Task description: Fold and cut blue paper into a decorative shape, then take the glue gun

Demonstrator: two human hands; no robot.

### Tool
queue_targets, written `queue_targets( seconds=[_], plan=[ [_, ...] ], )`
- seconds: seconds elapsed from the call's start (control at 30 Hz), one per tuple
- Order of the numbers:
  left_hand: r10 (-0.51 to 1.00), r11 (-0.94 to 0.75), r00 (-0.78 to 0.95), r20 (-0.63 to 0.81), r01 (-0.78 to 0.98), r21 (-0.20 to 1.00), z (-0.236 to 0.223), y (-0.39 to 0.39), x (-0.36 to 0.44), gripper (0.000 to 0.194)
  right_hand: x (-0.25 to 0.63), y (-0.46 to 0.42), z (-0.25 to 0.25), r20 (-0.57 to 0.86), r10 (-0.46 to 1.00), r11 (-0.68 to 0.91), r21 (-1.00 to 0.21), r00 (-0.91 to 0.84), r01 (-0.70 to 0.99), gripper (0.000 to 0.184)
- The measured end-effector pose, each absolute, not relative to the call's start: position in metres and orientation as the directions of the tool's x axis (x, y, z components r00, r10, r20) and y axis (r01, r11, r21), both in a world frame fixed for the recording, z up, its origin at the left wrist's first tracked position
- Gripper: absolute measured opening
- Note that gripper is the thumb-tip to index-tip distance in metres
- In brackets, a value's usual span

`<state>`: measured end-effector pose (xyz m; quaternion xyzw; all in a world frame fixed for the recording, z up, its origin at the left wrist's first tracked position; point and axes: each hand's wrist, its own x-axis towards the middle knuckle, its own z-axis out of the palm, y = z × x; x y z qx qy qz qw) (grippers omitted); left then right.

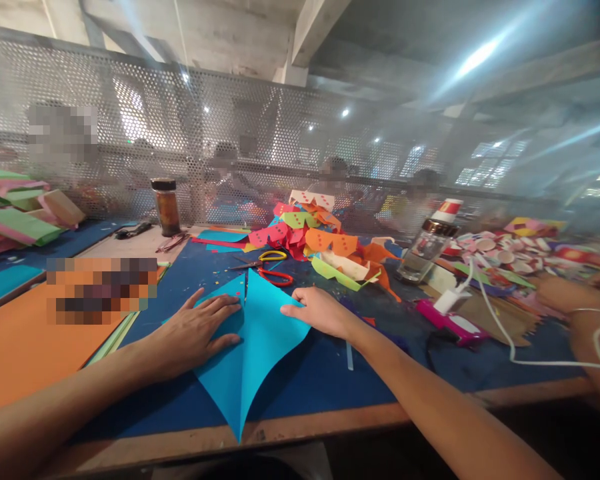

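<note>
A sheet of bright blue paper (267, 340) with a crease down its middle lies partly raised on the dark blue table top, its near corner reaching the table's front edge. My left hand (207, 330) rests on the left half of the sheet, fingers spread. At the right edge, my right hand (320, 310) pinches the paper between thumb and fingers and holds that side up. Just beyond the sheet's far corner lie red-handled scissors (276, 275), and a yellow-handled pair (273, 256) lies behind them.
Behind the scissors sits a heap of cut coloured paper pieces (333, 240). A glass bottle (423, 250), a pink power strip (453, 323) with a white cable, and another person's arm (575, 320) are at right. Orange sheets (25, 353) and a dark drink jar (165, 210) are left.
</note>
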<state>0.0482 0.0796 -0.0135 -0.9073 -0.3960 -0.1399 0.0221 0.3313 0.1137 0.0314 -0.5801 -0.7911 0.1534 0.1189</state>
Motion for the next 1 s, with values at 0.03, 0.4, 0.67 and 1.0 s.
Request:
queue_targets(
  seconds=[0.03,0.4,0.67,1.0],
  plan=[
    [0.714,-0.685,0.647,0.268,0.726,0.07,-0.014,0.08,0.048,0.053,0.331,0.114,0.032,0.006,0.954,0.281,-0.379,-0.301,0.882,0.039],
    [0.724,-0.677,0.646,0.242,0.732,0.074,-0.008,0.079,0.048,0.055,0.334,0.115,0.03,0.042,0.944,0.312,-0.43,-0.326,0.847,0.043],
    [0.745,-0.647,0.611,0.267,0.759,0.068,-0.006,0.081,0.048,0.054,0.337,0.118,0.026,0.035,0.945,0.292,-0.535,-0.325,0.793,0.04],
    [0.743,-0.658,0.628,0.231,0.749,0.079,-0.011,0.077,0.048,0.059,0.334,0.117,0.029,0.038,0.941,0.317,-0.445,-0.335,0.838,0.033]
  ],
)
